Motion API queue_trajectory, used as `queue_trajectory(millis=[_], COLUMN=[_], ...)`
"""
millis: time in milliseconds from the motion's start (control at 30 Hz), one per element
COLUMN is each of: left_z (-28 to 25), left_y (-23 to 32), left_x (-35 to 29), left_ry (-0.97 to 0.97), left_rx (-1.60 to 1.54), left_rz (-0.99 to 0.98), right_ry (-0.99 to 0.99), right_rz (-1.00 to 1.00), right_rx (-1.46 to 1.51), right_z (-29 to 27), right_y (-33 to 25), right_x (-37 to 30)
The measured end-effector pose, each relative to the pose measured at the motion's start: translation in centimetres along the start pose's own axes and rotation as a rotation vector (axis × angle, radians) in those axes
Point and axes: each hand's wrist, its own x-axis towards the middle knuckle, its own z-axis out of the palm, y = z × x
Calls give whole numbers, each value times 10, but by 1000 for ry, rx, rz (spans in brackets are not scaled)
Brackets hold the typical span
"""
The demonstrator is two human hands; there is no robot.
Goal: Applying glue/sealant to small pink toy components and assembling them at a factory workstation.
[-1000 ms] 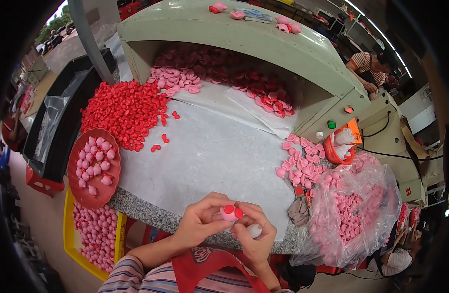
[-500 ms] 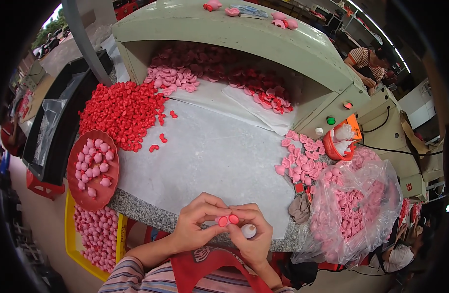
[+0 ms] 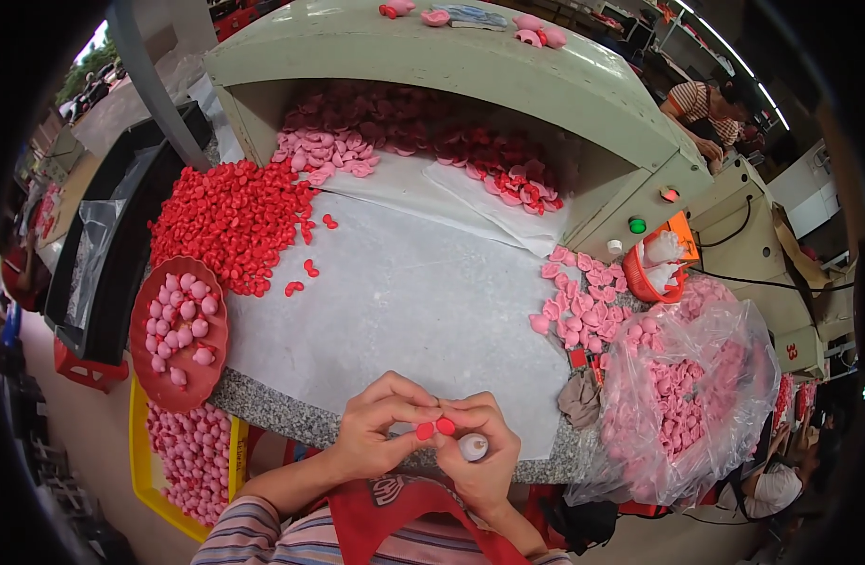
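Above the near table edge, my left hand (image 3: 378,428) and my right hand (image 3: 487,444) meet, fingertips pinched on a small red two-lobed piece (image 3: 445,427). Its two round red ends show between the fingers; the rest is covered, and I cannot tell whether a pink part is joined to it. Tucked in the right hand's curled fingers is a small white bottle (image 3: 473,446) with a narrow tip. To the left, a scalloped red plate (image 3: 195,379) carries several pink round pieces with red bits. Behind it lies a heap of loose red two-lobed pieces (image 3: 227,218).
A pale green machine housing (image 3: 432,71) arches over pink shells (image 3: 329,155) at the back. On the right are more pink shells (image 3: 588,306), a red basket (image 3: 645,282), a grey cloth (image 3: 579,399) and a clear bag (image 3: 705,386). A yellow crate (image 3: 138,461) stands lower left.
The red piece has turned slightly between my fingertips, and the white bottle has tilted so its tip shows more. Both hands keep their hold in nearly the same place.
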Motion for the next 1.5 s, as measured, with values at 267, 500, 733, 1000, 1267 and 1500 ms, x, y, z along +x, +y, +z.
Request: queue_trajectory(millis=[267,500,733,1000,1267,1500], left_z=[18,15,18,15,17,14], left_y=[17,12,12,-4,6,7], left_x=[4,1,1,-1,2,5], left_ry=[76,81,130,100,194,205], left_rx=[-102,-254,-275,-264,134,487], left_rz=[-155,-93,-133,-121,-109,147], right_ry=[24,30,49,58,79,80], right_rz=[94,51,106,156,283,263], right_rx=[614,725,767,837,801,561], right_z=[-7,-4,-3,-5,-2,-2], right_y=[20,24,26,36,46,41], right_x=[5,4,2,2,6,6])
